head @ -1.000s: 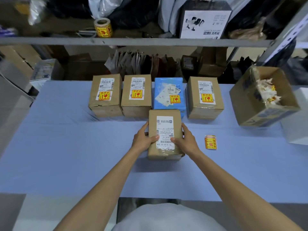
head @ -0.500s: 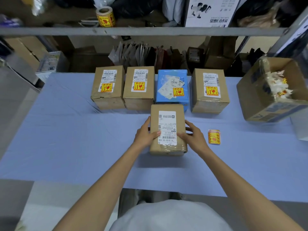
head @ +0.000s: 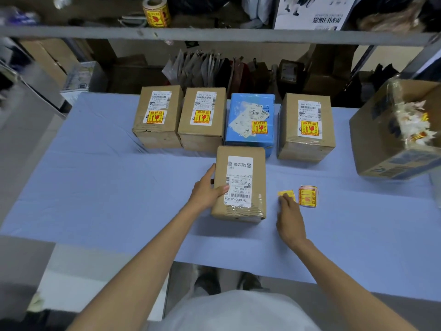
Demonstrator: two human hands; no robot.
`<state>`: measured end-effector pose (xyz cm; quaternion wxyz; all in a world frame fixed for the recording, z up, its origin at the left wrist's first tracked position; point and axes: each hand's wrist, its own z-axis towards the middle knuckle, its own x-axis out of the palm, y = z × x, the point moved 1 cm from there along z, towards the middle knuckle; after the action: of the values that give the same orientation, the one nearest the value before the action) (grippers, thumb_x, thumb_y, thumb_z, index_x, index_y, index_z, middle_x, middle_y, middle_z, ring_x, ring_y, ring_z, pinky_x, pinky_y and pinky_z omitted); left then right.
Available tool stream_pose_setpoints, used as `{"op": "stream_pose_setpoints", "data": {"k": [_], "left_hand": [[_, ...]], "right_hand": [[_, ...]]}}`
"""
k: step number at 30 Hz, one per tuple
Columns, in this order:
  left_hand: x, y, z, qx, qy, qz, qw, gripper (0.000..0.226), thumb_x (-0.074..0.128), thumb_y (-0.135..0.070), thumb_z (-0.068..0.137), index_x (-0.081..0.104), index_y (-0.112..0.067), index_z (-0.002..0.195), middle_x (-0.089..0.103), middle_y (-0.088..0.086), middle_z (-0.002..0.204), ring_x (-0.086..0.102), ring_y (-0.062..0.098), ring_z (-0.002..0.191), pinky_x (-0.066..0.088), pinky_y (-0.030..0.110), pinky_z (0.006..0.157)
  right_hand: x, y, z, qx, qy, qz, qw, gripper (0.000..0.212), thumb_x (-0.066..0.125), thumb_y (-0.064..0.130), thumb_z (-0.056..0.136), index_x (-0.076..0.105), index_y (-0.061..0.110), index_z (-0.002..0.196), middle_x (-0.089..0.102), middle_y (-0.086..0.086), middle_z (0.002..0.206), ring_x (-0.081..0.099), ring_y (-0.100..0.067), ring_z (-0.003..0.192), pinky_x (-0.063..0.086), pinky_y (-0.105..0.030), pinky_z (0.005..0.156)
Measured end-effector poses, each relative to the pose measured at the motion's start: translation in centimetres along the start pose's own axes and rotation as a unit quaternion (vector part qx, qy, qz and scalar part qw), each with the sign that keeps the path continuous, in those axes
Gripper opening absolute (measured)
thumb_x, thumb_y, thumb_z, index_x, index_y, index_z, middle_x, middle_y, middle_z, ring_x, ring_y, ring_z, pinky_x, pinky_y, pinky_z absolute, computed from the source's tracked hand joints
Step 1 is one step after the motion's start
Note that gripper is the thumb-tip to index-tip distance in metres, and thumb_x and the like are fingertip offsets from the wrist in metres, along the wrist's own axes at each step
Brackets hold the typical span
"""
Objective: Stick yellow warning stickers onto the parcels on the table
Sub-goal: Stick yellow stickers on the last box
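A brown parcel [head: 239, 183] with a white shipping label and no yellow sticker lies in front of me on the blue table [head: 107, 199]. My left hand [head: 206, 191] grips its left side, thumb on the label. My right hand [head: 290, 218] is to the right of the parcel, fingertips pinching one yellow sticker [head: 286, 194] beside a small stack of yellow stickers [head: 308, 196]. Behind stand three brown parcels [head: 158, 115] [head: 202, 117] [head: 307, 125] and a blue parcel [head: 251, 118], each bearing a yellow sticker.
An open cardboard box [head: 391, 137] holding sticker backing scraps stands at the right. A roll of yellow stickers [head: 156, 11] sits on the shelf above. Bags and cartons fill the space behind the table. The table's near edge runs just before my body.
My right hand left the parcel's right side, moved right to the sticker stack and took hold of one sticker. My left hand stayed on the parcel.
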<state>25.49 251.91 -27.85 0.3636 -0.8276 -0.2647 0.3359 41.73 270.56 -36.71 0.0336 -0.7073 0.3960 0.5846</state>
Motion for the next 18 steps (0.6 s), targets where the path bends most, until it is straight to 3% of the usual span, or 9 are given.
{"op": "stream_pose_setpoints", "data": {"k": [2,6,10,14,18], "left_hand": [[-0.1,0.0,0.0,-0.001,0.003,-0.002,1.0,0.078,0.067,-0.024,0.088,0.021,-0.031,0.151,0.056,0.007,0.133,0.055,0.022,0.12,0.045,0.036,0.1],[-0.1,0.0,-0.1,-0.002,0.007,0.008,1.0,0.08,0.068,-0.025,0.087,0.02,-0.031,0.151,0.055,0.008,0.134,0.055,0.023,0.12,0.045,0.037,0.101],[-0.2,0.0,-0.1,-0.004,0.009,0.01,1.0,0.08,0.068,-0.026,0.088,0.02,-0.032,0.151,0.055,0.007,0.133,0.054,0.023,0.121,0.045,0.039,0.103],[-0.2,0.1,-0.1,-0.002,0.01,0.009,1.0,0.08,0.068,-0.027,0.087,0.019,-0.033,0.151,0.056,0.007,0.132,0.054,0.024,0.121,0.044,0.041,0.104],[-0.3,0.2,-0.1,0.007,0.008,0.005,1.0,0.08,0.067,-0.027,0.088,0.019,-0.032,0.151,0.056,0.007,0.133,0.054,0.024,0.121,0.043,0.042,0.105]], "right_hand": [[-0.1,-0.1,0.1,-0.003,-0.041,0.027,0.999,0.049,0.057,0.0,0.088,0.043,-0.002,0.135,0.039,-0.019,0.139,0.043,-0.037,0.122,0.044,-0.038,0.09],[-0.3,-1.2,0.9,0.051,-0.058,0.135,0.988,0.057,0.072,0.008,0.082,0.045,0.0,0.132,0.035,-0.02,0.135,0.041,-0.036,0.119,0.041,-0.041,0.098],[-0.9,-1.0,1.9,0.098,-0.079,0.178,0.976,0.045,0.065,0.005,0.086,0.045,-0.005,0.126,0.033,-0.023,0.132,0.046,-0.037,0.11,0.04,-0.037,0.092],[-0.7,-0.9,2.6,0.14,-0.089,0.139,0.976,0.038,0.064,-0.004,0.081,0.048,-0.005,0.115,0.039,-0.026,0.124,0.046,-0.043,0.105,0.041,-0.037,0.082],[-0.6,-0.6,3.1,0.175,-0.078,0.087,0.978,0.035,0.071,0.004,0.079,0.054,-0.006,0.109,0.039,-0.029,0.124,0.035,-0.045,0.118,0.038,-0.044,0.09]]}}
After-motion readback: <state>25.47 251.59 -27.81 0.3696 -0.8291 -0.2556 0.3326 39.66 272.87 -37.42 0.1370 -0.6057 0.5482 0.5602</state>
